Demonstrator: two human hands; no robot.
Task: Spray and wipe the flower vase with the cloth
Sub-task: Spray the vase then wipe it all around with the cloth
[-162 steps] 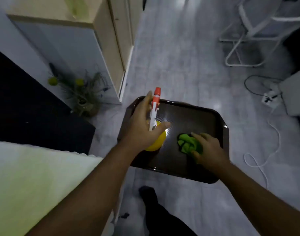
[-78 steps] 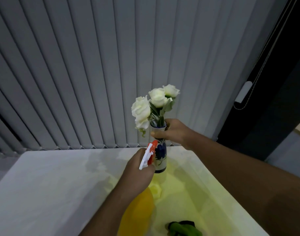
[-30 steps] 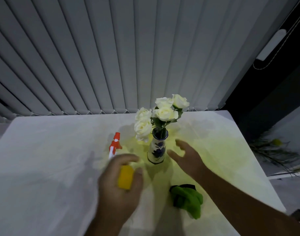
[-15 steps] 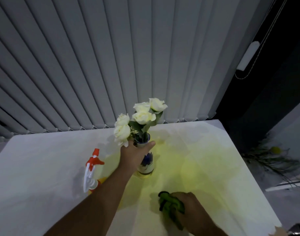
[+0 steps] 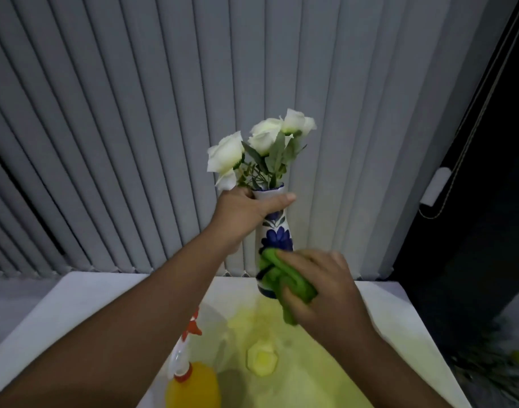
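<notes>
My left hand (image 5: 246, 214) grips the neck of a white vase with blue flower patterns (image 5: 276, 234) and holds it up above the table, upright. White roses (image 5: 261, 142) stick out of its mouth. My right hand (image 5: 326, 290) holds a bunched green cloth (image 5: 284, 278) pressed against the vase's lower body. The yellow spray bottle (image 5: 190, 378) with a white and orange trigger head stands on the table below my left forearm, partly hidden by it.
A white table (image 5: 90, 307) with a yellow-lit patch lies beneath the hands. Grey vertical blinds (image 5: 134, 128) fill the wall behind. A dark doorway (image 5: 473, 231) is at the right, with some greenery (image 5: 505, 366) on the floor beyond the table's right edge.
My left hand has lifted the vase off the table. My right hand has picked the green cloth up from the table and brought it against the vase's lower body.
</notes>
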